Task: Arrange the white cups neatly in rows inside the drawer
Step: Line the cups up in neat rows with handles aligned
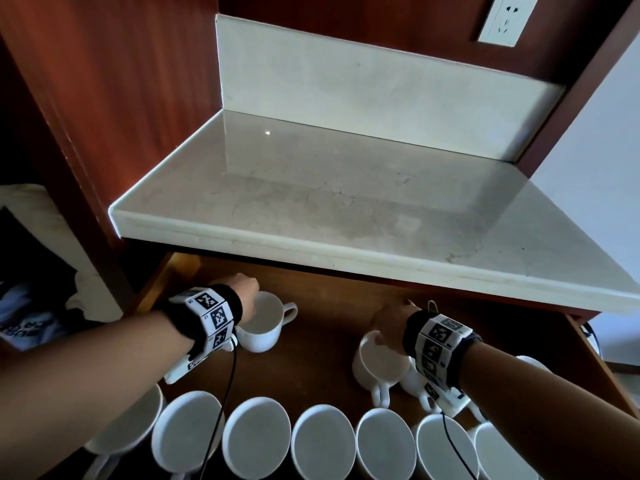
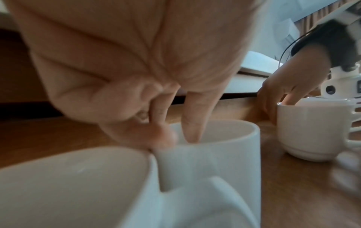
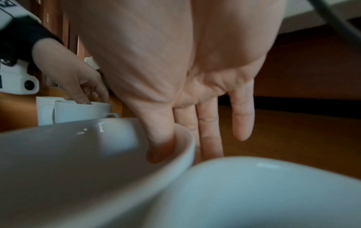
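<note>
1. Head view first: the stone countertop (image 1: 346,188) fills the upper half, with a wall socket (image 1: 506,19) above it. Below its front edge the open wooden drawer (image 1: 325,306) holds all the white cups.
2. Nearest the person, a row of cups (image 1: 256,441) runs rim to rim across the drawer, mouths up. Behind it, two cups stand well apart on bare wood, and at least one more is partly hidden under the right wrist.
3. At back left, the left hand (image 1: 244,289) takes the left cup (image 1: 260,323) at its rim; its handle points right. The left wrist view shows one finger (image 2: 192,131) dipped inside the cup and the thumb pressed on the outer wall, a pinch on the rim.
4. At the right, the right hand (image 1: 389,322) holds the right cup (image 1: 379,362) likewise. The right wrist view shows the thumb (image 3: 162,145) inside the lip, two fingers straight down the outside, and the little finger spread clear.
5. Handling, as I judge it: glazed ceramic, rigid, moderately heavy, slick and chippable. A rim pinch suits short slides, but set each cup down softly and avoid knocking neighbours; the handle gives a surer hold for lifting.
</note>
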Demonstrator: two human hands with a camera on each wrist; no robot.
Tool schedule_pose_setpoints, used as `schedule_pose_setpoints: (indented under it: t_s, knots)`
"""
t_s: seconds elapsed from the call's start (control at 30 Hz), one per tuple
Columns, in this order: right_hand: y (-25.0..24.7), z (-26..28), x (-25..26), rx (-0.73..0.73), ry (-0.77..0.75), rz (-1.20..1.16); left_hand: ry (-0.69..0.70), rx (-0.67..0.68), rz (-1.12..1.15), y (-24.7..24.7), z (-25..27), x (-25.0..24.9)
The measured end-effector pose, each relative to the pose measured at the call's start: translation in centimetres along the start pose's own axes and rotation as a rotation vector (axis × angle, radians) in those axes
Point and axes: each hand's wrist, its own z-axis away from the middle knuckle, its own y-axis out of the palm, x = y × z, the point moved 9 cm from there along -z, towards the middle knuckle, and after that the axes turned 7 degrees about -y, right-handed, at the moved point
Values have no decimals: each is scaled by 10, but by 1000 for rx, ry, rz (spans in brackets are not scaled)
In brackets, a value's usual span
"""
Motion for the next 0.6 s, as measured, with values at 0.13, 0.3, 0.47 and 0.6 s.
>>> schedule_pose_setpoints:
  t_s: [0.13,0.3,0.47,0.6]
  knots:
    - [7,-1,2,22,-17,0,6,-8,-83,4,-5,-2]
    - [2,11,-2,-36,-17,-75,57,-104,-69,-7,4,-14]
    - [-80,48,17,-538,-150,-479,248,-281,-136,-35,40,-61]
    - [-99,43,53,-479,-215,-363,402,-481,-49,-64,77,-94]
